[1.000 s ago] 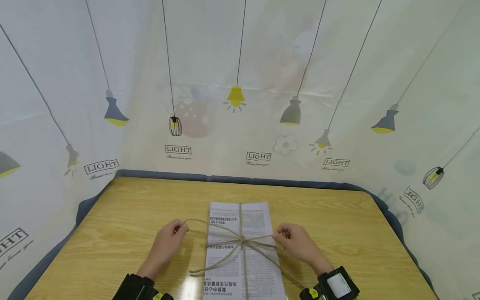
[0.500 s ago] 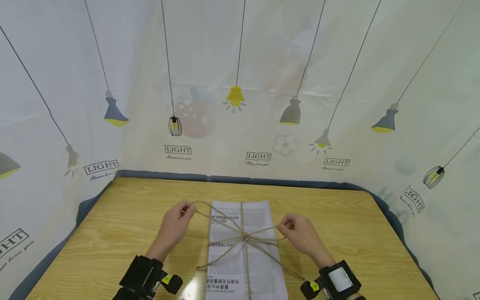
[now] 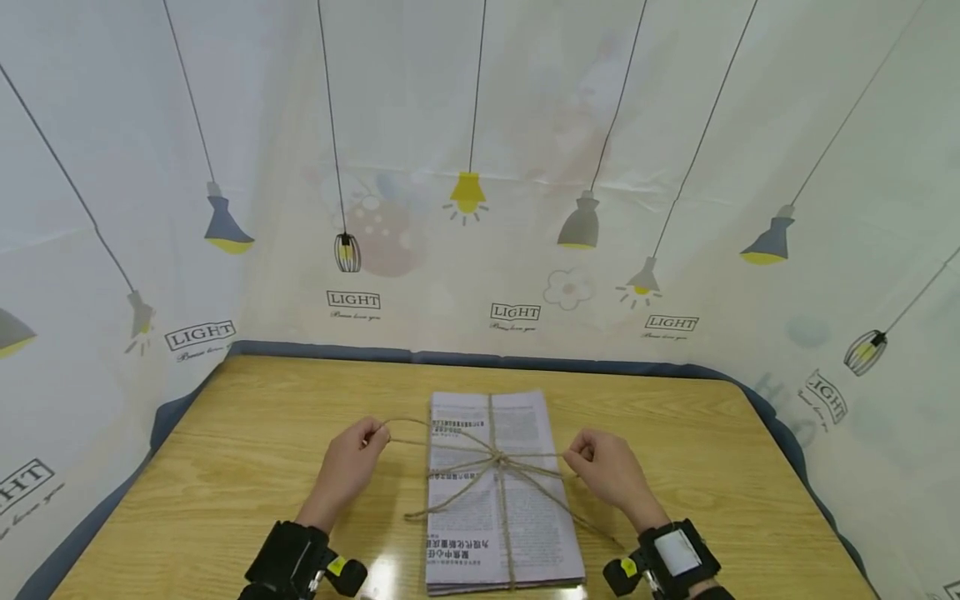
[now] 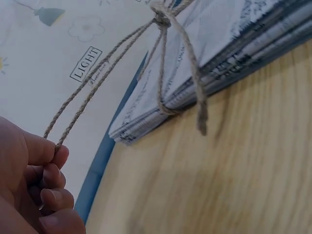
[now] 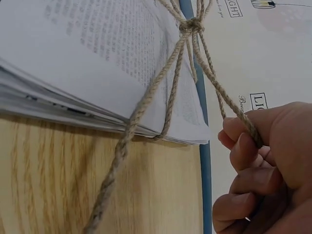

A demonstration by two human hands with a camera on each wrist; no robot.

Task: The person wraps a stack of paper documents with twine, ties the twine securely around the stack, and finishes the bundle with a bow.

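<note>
A stack of folded newspapers (image 3: 463,525) lies on the table, tied crosswise with brown twine. The knot (image 3: 498,457) sits on top near its middle, with loops and loose ends spreading from it. On the left, my left hand (image 3: 349,463) pinches one twine loop between thumb and forefinger; both strands of that loop (image 4: 85,100) run straight to the knot in the left wrist view. Across the stack, my right hand (image 3: 609,472) grips the opposite loop (image 5: 218,84), its other fingers curled. One loose end (image 4: 199,100) hangs over the stack's left side, another (image 5: 117,161) over the right.
The wood-grain table (image 3: 285,400) has a dark blue edge (image 3: 480,360) along its back. Behind it hangs a pale curtain (image 3: 420,100) printed with lamps. Each wrist wears a black camera mount (image 3: 288,560).
Both hands have kept hold of their loops. The left hand has moved away from the body and slightly right. The newspaper stack has shifted right and farther away, bringing its near edge into view.
</note>
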